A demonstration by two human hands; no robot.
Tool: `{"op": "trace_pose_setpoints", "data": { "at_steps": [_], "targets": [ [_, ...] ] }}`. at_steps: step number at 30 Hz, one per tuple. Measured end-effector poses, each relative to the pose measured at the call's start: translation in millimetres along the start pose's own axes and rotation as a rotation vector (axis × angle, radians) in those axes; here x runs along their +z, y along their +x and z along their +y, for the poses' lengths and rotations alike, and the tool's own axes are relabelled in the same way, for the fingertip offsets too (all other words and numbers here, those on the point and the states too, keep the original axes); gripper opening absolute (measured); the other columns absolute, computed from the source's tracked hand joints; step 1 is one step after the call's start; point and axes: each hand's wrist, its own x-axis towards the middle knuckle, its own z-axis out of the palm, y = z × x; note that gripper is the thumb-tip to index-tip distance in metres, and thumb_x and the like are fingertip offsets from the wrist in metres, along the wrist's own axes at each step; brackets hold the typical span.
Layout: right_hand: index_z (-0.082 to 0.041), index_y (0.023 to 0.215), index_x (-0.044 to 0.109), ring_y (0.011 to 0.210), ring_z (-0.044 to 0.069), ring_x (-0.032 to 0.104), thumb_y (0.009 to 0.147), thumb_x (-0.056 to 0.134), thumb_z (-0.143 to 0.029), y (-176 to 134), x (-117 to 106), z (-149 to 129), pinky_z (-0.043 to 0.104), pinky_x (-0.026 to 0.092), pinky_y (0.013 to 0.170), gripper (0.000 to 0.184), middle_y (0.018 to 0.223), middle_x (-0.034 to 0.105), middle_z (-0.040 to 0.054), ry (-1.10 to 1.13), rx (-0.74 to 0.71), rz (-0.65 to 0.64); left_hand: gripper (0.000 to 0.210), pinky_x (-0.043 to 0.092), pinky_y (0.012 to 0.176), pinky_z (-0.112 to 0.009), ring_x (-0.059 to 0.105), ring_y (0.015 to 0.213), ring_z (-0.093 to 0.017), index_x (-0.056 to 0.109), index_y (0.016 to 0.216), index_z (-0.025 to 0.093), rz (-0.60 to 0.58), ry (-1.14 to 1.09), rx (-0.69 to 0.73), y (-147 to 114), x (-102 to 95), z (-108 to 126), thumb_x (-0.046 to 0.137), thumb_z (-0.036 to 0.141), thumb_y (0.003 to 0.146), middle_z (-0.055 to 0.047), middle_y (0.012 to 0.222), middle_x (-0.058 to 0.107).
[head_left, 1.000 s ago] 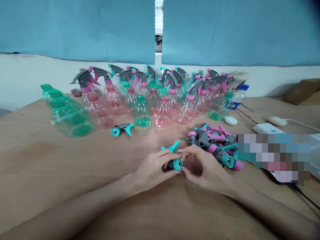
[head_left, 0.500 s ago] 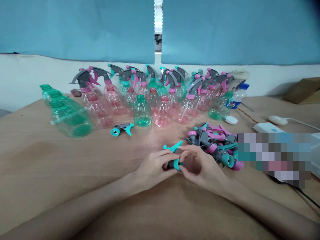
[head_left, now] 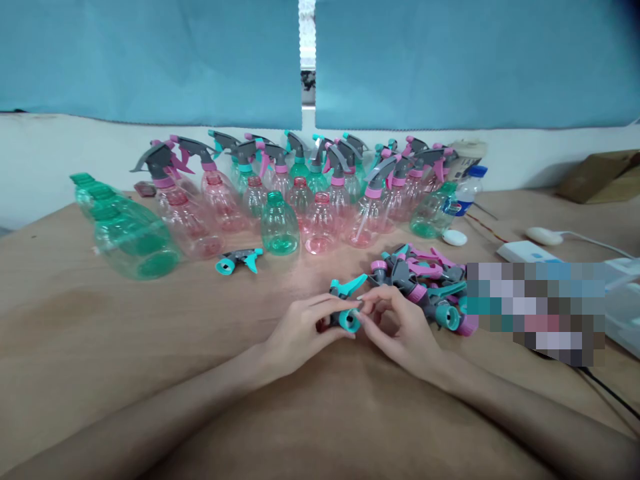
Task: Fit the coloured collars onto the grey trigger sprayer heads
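Note:
My left hand (head_left: pixel 305 327) is closed around a grey spray trigger head (head_left: pixel 349 321) with a teal trigger and teal collar. The collar's open underside faces me and a dark hole shows inside it. My right hand (head_left: pixel 403 330) is curled at the collar's right edge, thumb and fingertips pinched close together; whatever may be between them is too small to make out. Beside my right hand lies a heap of spray heads (head_left: pixel 413 290) in grey, pink and teal. Another teal-collared spray head (head_left: pixel 239 261) lies alone to the left.
Behind stand pink and green bottles, several with spray heads fitted; an open green bottle (head_left: pixel 280 227) and an open pink bottle (head_left: pixel 320 227) are nearest. More green bottles (head_left: pixel 135 240) stand left. At right are a labelled drink bottle (head_left: pixel 466 193), a white round case (head_left: pixel 455 237) and a cardboard box (head_left: pixel 600 177).
The spray head has turned so its collar opening faces me more. My right fingers have drawn closer together at the collar's edge. The whole view has shifted slightly.

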Motion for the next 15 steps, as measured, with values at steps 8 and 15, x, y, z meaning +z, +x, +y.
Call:
{"op": "trace_pose_setpoints", "data": {
  "at_steps": [8, 15],
  "targets": [
    [-0.022, 0.100, 0.047, 0.062, 0.010, 0.054, 0.078, 0.057, -0.012, 0.7, -0.1, -0.2, 0.022, 0.046, 0.050, 0.027, 0.086, 0.051, 0.0007, 0.026, 0.015, -0.094, 0.027, 0.046, 0.059, -0.021, 0.054, 0.064, -0.010, 0.064, 0.109, 0.021, -0.008, -0.002, -0.011, 1.3, -1.0, 0.3, 0.064, 0.029, 0.084, -0.001, 0.088, 0.065],
    [-0.024, 0.099, 0.053, 0.076, 0.015, 0.061, 0.079, 0.057, -0.012, -1.8, -1.5, -0.8, 0.029, 0.051, 0.065, 0.023, 0.089, 0.063, 0.0017, -0.190, -0.104, -0.035, 0.025, 0.044, 0.056, -0.021, 0.052, 0.062, -0.010, 0.065, 0.105, 0.019, 0.003, 0.034, -0.007, 1.5, 0.3, 1.5, 0.062, 0.034, 0.085, -0.001, 0.081, 0.063]
  ]
}}
